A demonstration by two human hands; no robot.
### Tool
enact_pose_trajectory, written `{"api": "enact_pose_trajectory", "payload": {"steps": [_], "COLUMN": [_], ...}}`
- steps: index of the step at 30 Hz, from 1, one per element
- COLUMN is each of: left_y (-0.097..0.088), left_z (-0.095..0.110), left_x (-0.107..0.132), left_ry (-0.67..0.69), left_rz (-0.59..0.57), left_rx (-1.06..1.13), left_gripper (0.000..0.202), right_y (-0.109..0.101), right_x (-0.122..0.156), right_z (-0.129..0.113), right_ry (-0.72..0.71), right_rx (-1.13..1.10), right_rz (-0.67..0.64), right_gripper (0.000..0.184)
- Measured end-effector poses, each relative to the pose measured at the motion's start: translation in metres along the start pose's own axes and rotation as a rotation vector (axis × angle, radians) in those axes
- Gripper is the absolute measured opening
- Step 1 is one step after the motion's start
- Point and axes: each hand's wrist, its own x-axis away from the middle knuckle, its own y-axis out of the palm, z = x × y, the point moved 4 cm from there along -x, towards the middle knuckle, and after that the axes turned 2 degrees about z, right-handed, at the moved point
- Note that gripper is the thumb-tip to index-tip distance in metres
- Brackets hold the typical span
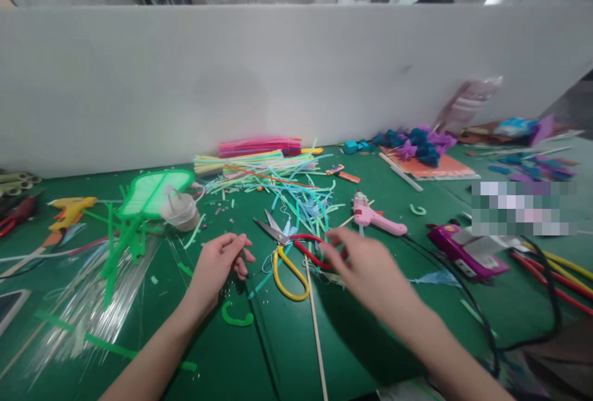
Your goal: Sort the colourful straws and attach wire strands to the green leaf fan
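Note:
My left hand (222, 262) is closed in a pinch at the table's middle, and a thin dark stick (257, 311) slants down from its fingers. Scissors (282, 240) with one red and one yellow handle lie with blades apart between my hands. Over their red handle hovers my right hand (359, 259), slightly blurred, its fingers curved but apart; I cannot tell whether they touch it. A pale wooden stick (315, 327) runs towards me beneath the scissors. Near my left wrist is a curled green strip (237, 314).
Cut pipe cleaners (259, 169) lie heaped before a white partition (278, 73). At right are a pink glue gun (377, 219) and a purple power strip (467, 253) with cables. Leftward sit a cup (180, 212), a green leaf-shaped piece (157, 191) and a yellow glue gun (69, 212).

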Motion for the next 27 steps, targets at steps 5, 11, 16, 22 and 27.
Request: {"api": "enact_pose_trajectory", "payload": {"steps": [5, 11, 16, 22, 27], "left_y": [0.009, -0.006, -0.021, -0.060, -0.089], "left_z": [0.008, -0.010, -0.053, -0.060, -0.053], "left_x": [0.007, 0.055, 0.080, 0.064, 0.047], "left_ry": [0.011, 0.377, 0.657, 0.741, 0.725], "left_rz": [-0.057, -0.008, -0.164, -0.029, 0.143], "left_rx": [-0.086, -0.751, -1.360, -1.606, -1.622], "left_gripper": [0.036, 0.053, 0.063, 0.066, 0.068], "right_y": [0.072, 0.093, 0.097, 0.103, 0.101], "right_x": [0.043, 0.042, 0.031, 0.021, 0.017], "right_z": [-0.072, -0.072, -0.085, -0.104, -0.095], "right_ry": [-0.065, 0.157, -0.028, -0.181, -0.141], "right_rx": [-0.599, -0.906, -0.755, -0.644, -0.849], "right_rz": [-0.373, -0.360, -0.324, -0.318, -0.346], "right_gripper": [0.012, 0.028, 0.038, 0.033, 0.041]}}
